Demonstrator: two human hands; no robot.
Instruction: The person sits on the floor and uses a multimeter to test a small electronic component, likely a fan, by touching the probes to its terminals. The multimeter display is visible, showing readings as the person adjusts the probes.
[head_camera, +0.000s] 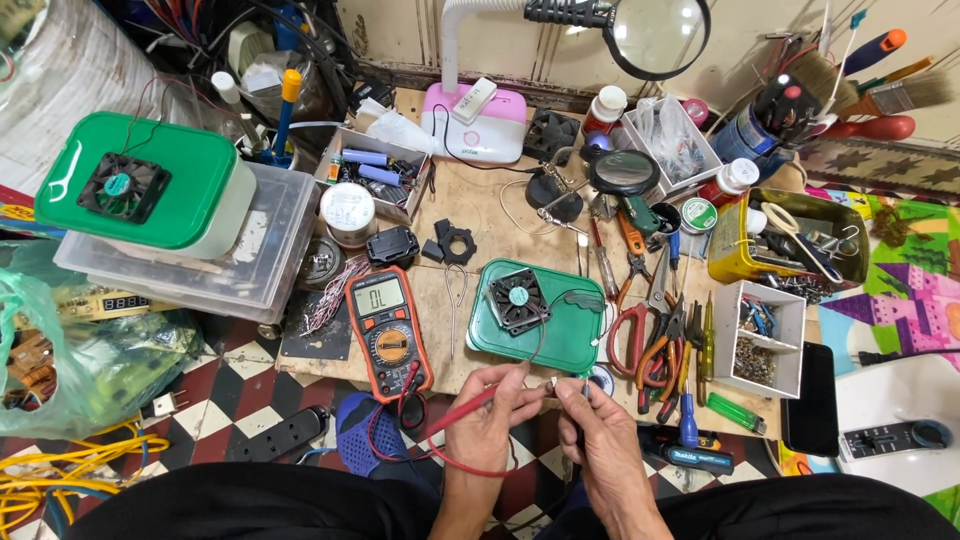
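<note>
The left hand (492, 420) pinches a slim red plastic multimeter probe (462, 411) between thumb and fingers. The probe's long axis runs diagonally, tail low at the left toward the person, tip rising to the right, where it meets the right hand (598, 432). The right hand's thumb and forefinger close on a small pale part (553, 382) at the probe's tip; what that part is cannot be made out. Both hands hover just at the near edge of the wooden worktop (490, 215).

The probe's red lead (440, 462) loops down over the person's lap and back up to an orange-and-black digital multimeter (388, 332) lying flat, display end away from the person. The black lead is mostly hidden beneath the hands.

Just beyond the hands lies a green plastic lid (575, 335) bearing a small black square cooling fan (518, 300); thin wires run from it toward the hands. To the right, a white two-compartment tray (790, 345) holds small metal screws and blue bits. A yellow tin (735, 262) behind it holds mixed hardware, hard to distinguish. Red-handled pliers and cutters (650, 350) lie between lid and tray.
</note>
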